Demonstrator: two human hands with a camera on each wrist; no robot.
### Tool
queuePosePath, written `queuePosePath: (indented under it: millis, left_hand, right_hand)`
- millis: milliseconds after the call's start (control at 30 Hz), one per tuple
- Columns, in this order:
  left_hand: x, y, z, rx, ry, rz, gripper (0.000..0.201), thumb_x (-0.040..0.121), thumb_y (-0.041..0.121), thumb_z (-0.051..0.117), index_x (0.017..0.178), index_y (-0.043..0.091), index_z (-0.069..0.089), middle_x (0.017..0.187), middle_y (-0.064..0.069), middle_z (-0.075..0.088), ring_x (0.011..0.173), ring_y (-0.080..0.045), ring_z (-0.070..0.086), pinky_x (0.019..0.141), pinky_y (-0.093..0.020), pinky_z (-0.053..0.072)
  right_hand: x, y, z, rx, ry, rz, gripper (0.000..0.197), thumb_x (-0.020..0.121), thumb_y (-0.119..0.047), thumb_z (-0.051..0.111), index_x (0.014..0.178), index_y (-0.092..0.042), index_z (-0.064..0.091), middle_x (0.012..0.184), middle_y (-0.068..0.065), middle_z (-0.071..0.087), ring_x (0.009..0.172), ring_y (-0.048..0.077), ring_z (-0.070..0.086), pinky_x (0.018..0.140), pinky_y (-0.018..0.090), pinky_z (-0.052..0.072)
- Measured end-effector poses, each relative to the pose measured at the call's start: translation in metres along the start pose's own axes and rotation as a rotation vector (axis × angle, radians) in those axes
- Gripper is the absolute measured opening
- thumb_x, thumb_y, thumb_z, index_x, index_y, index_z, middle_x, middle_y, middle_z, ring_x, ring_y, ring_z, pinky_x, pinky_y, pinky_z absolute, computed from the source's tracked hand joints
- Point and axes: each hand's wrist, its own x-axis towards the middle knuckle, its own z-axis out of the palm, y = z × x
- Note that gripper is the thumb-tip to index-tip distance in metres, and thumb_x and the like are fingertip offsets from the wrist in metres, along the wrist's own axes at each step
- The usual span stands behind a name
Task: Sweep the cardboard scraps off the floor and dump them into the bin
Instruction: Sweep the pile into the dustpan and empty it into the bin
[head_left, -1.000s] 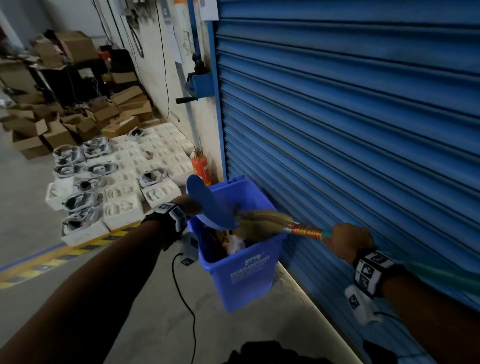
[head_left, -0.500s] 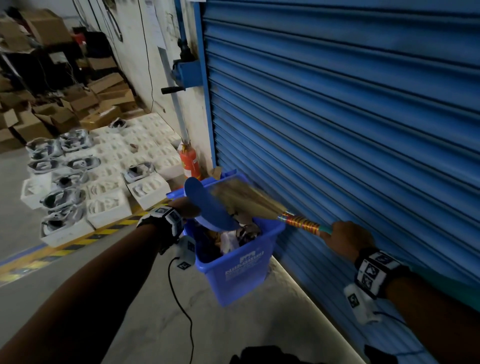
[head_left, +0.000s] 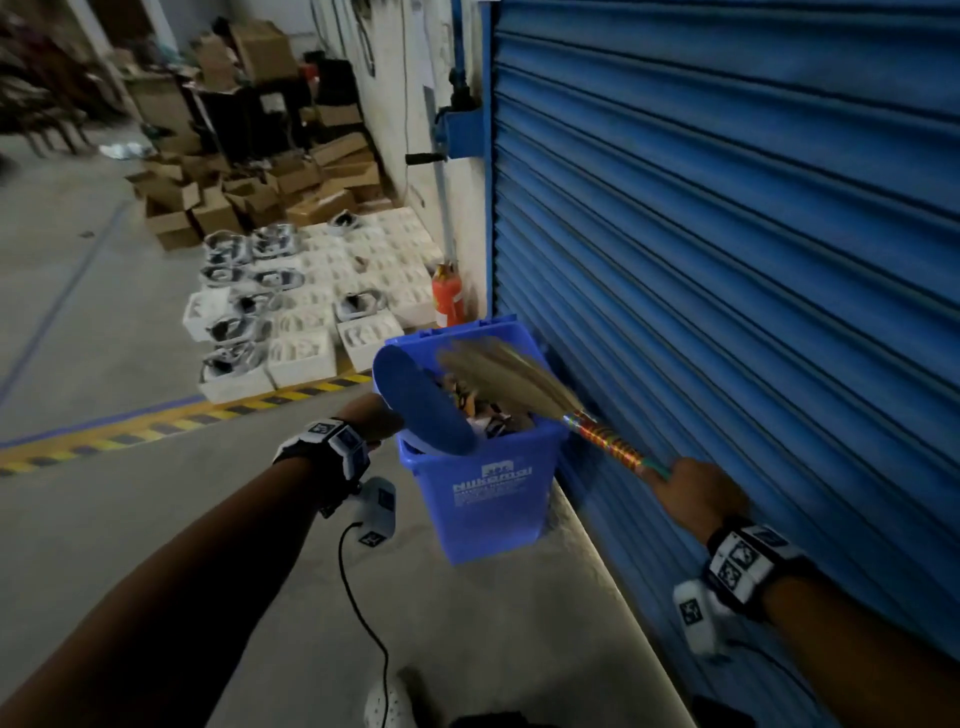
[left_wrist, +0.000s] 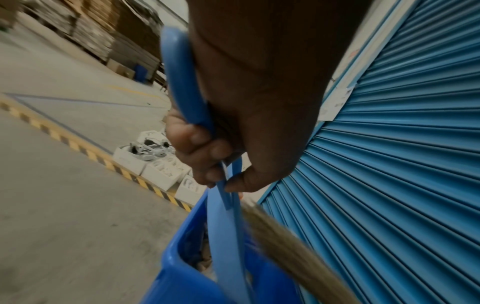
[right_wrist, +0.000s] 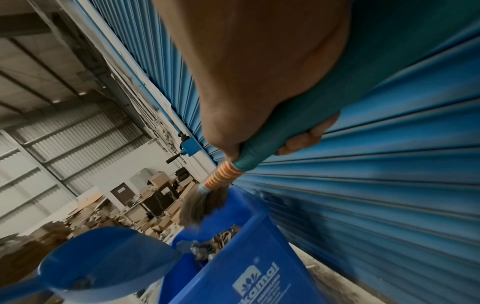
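Note:
A blue bin stands on the floor against the shutter, with cardboard scraps piled inside. My left hand grips the handle of a blue dustpan, which is tipped over the bin's left rim. In the left wrist view the fingers curl round the dustpan handle. My right hand holds the teal handle of a grass broom, whose bristles hang blurred over the bin's mouth. The right wrist view shows the broom handle, the dustpan and the bin.
The blue roller shutter runs along the right. A red fire extinguisher stands behind the bin. White trays and cardboard boxes cover the floor at the back left, beyond a yellow-black stripe. A black cable hangs below my left wrist.
The broom head has lifted out of the bin and swung up and back over its mouth. The dustpan stays tipped at the bin's left rim.

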Motion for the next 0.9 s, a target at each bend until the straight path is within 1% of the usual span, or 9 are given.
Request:
queuePosePath:
  millis: [167,300,467,567,633,700,767,833,900]
  left_hand:
    - [-0.055,-0.024,-0.003,0.034,0.116,-0.136,0.051,0.095,0.043,0.051,0.058,0.011,0.038,0.051,-0.006,0.039,0.042,-0.020,0.033,0.045,-0.025,0.026]
    - [-0.088,-0.057,-0.012,0.016,0.231,-0.255,0.055,0.091,0.053,0.049,0.059,0.009,0.039,0.056,-0.009,0.045,0.047,-0.023,0.039,0.052,-0.028,0.032]
    - [-0.117,-0.111,-0.034,-0.101,0.348,-0.332,0.058,0.092,0.052,0.049,0.058,0.005,0.040,0.052,-0.011,0.044,0.042,-0.020,0.034,0.047,-0.025,0.029]
    - [-0.126,-0.148,-0.050,-0.152,0.399,-0.374,0.055,0.092,0.046,0.051,0.058,0.005,0.040,0.051,-0.011,0.043,0.043,-0.020,0.034,0.048,-0.027,0.030]
    - [-0.127,-0.174,-0.061,-0.208,0.417,-0.401,0.052,0.091,0.045,0.053,0.059,0.006,0.038,0.052,-0.011,0.042,0.045,-0.020,0.033,0.049,-0.028,0.028]
    - [-0.124,-0.204,-0.074,-0.272,0.430,-0.413,0.049,0.092,0.041,0.055,0.061,0.008,0.037,0.054,-0.010,0.040,0.045,-0.019,0.031,0.048,-0.028,0.028]
    - [-0.117,-0.234,-0.090,-0.319,0.432,-0.421,0.046,0.093,0.035,0.055,0.060,0.009,0.037,0.054,-0.010,0.039,0.046,-0.019,0.030,0.049,-0.029,0.028]
    - [-0.104,-0.264,-0.110,-0.351,0.432,-0.427,0.046,0.093,0.033,0.055,0.059,0.009,0.037,0.054,-0.010,0.039,0.046,-0.019,0.030,0.049,-0.028,0.026]
    - [-0.091,-0.295,-0.132,-0.385,0.438,-0.431,0.045,0.092,0.034,0.056,0.060,0.010,0.036,0.055,-0.010,0.039,0.046,-0.019,0.029,0.048,-0.027,0.025]
  right_hand:
    - [-0.009,-0.016,0.008,0.126,-0.014,-0.056,0.062,0.090,-0.066,0.040,0.096,-0.010,0.065,0.098,0.016,0.068,0.086,0.032,0.065,0.067,0.033,0.048]
    - [-0.015,-0.050,0.023,0.193,-0.057,-0.108,0.065,0.092,-0.063,0.041,0.106,-0.004,0.066,0.111,0.024,0.065,0.101,0.039,0.063,0.072,0.036,0.045]
    - [-0.025,-0.105,0.049,0.255,-0.133,-0.199,0.069,0.091,-0.065,0.040,0.102,-0.002,0.066,0.108,0.024,0.066,0.098,0.039,0.063,0.070,0.036,0.046]
    - [-0.034,-0.149,0.065,0.269,-0.182,-0.263,0.065,0.092,-0.064,0.042,0.087,-0.004,0.065,0.089,0.022,0.065,0.085,0.037,0.063,0.060,0.033,0.038]
    - [-0.039,-0.181,0.078,0.260,-0.214,-0.295,0.063,0.090,-0.066,0.040,0.066,-0.010,0.055,0.066,0.013,0.055,0.066,0.031,0.058,0.050,0.032,0.032]
    - [-0.041,-0.216,0.095,0.229,-0.236,-0.328,0.063,0.090,-0.067,0.038,0.059,-0.013,0.048,0.059,0.009,0.050,0.058,0.029,0.053,0.046,0.031,0.026]
    - [-0.039,-0.253,0.113,0.194,-0.268,-0.347,0.063,0.090,-0.067,0.040,0.069,-0.010,0.057,0.071,0.015,0.059,0.069,0.032,0.059,0.048,0.030,0.031]
    - [-0.037,-0.296,0.128,0.172,-0.263,-0.346,0.064,0.089,-0.065,0.045,0.096,-0.005,0.065,0.095,0.023,0.066,0.089,0.038,0.064,0.061,0.033,0.044]
    - [-0.038,-0.341,0.142,0.152,-0.271,-0.329,0.065,0.087,-0.064,0.050,0.104,-0.002,0.065,0.104,0.023,0.067,0.095,0.038,0.064,0.069,0.035,0.047]
